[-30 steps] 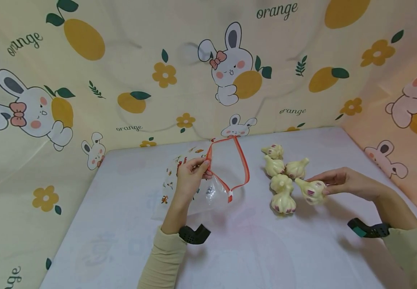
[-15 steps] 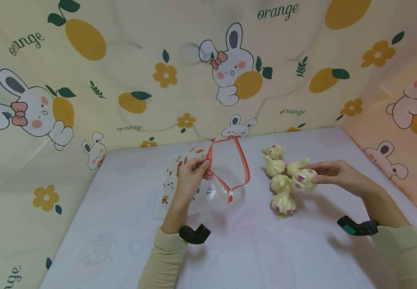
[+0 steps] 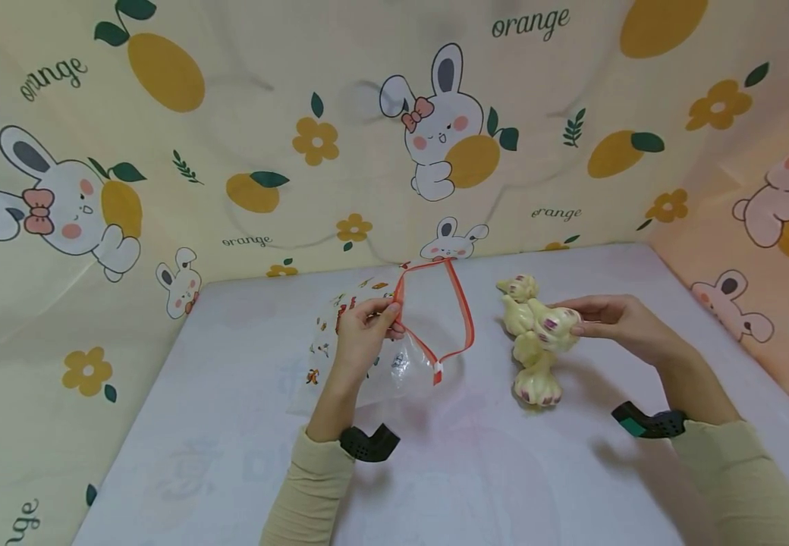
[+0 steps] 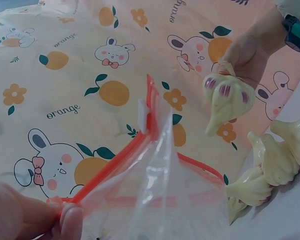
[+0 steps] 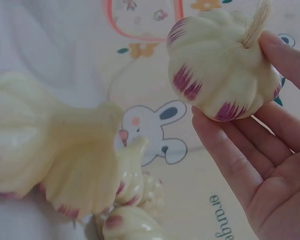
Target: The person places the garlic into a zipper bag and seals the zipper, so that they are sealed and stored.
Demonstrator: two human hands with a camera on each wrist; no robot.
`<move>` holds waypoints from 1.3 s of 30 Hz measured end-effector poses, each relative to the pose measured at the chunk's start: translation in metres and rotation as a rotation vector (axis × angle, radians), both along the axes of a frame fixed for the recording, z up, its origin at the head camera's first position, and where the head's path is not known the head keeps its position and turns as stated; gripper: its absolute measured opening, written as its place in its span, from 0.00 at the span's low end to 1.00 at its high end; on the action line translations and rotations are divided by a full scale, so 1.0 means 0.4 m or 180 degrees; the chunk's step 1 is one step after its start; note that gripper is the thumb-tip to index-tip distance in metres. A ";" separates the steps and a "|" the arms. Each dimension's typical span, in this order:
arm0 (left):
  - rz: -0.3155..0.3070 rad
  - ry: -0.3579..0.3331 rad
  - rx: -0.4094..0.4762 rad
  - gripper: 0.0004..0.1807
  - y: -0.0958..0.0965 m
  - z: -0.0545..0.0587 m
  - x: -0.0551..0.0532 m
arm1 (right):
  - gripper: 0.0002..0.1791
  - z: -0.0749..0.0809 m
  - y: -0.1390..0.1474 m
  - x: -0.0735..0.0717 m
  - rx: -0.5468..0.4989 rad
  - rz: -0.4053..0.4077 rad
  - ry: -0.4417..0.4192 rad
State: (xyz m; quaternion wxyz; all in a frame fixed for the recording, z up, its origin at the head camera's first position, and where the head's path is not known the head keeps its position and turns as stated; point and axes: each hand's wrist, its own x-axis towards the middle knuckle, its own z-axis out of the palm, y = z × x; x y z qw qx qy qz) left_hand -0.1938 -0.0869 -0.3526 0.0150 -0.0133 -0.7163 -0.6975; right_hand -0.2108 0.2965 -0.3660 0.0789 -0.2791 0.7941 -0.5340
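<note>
My left hand [image 3: 362,334] pinches the red edge of a clear zip bag [image 3: 388,375] with small printed figures. The bag's mouth gapes to the right, its red zip strip [image 3: 464,307] bowed outward, with a white slider [image 4: 143,115] at one end. On the other side, my right hand [image 3: 623,322] holds a garlic bulb [image 5: 220,65], pale with purple streaks, between thumb and fingers. In the left wrist view that garlic bulb [image 4: 227,97] is above the other bulbs, stem downward. In the head view it overlaps them, partly hiding one.
Several more garlic bulbs [image 3: 536,385] lie in a loose column on the white table [image 3: 231,455], right of the bag. A cloth wall [image 3: 340,91] printed with rabbits and oranges rises behind the table, with another on the right side.
My right hand has moved left and slightly away from me, carrying the garlic bulb from beside the column to over it. The left hand and bag have stayed in place.
</note>
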 end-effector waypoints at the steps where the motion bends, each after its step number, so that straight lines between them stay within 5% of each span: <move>1: 0.0003 -0.0011 0.0015 0.13 0.000 0.000 0.000 | 0.20 0.001 -0.004 -0.001 -0.0032 0.0014 0.0000; 13: 0.0023 -0.0011 0.0032 0.12 -0.001 -0.001 -0.001 | 0.22 0.011 -0.066 0.001 -0.0531 -0.0012 -0.0130; 23: 0.0002 0.0041 0.0054 0.12 -0.003 -0.012 -0.004 | 0.20 0.016 -0.122 0.007 -0.0393 -0.0434 -0.0033; 39: -0.0004 0.0082 0.0000 0.12 0.001 -0.010 -0.002 | 0.22 0.023 -0.189 0.003 -0.0740 -0.0476 -0.0173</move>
